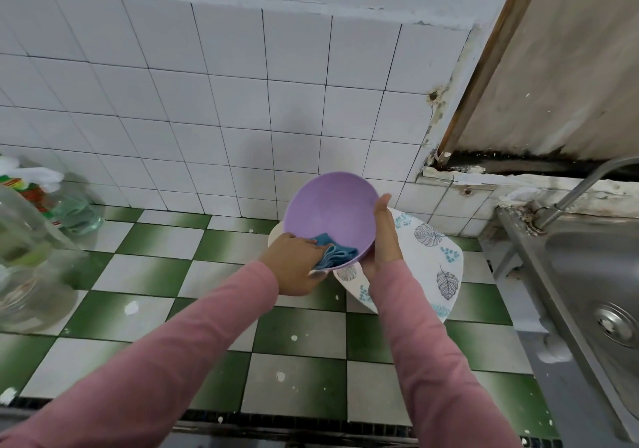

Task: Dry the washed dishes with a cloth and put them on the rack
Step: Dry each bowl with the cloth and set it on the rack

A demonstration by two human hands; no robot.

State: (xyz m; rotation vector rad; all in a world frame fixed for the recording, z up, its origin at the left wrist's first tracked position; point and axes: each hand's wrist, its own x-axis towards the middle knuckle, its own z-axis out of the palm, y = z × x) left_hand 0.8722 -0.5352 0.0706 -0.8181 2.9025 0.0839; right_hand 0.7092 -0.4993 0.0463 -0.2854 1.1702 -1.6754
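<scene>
Bowl (332, 209) held tilted off counter; leaf plate (435, 261) just under bowl, sink (594, 274) to bowl's R. L hand (294, 261): fingers curled, pinching cloth (337, 254) inside bowl. R hand (383, 236): fingers straight, flat vs bowl's outer side. Prob light, stiff plastic, wet-slick; take by rim.

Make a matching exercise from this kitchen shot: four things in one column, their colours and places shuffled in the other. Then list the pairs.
Things:
1. bowl
2. cloth
3. plate
4. sink

Descriptions:
A. steel, far right
B. white with leaf print, below the bowl
C. purple, supported by the right hand
D. blue, inside the bowl, gripped by the left hand

Pairs: 1-C, 2-D, 3-B, 4-A
</scene>
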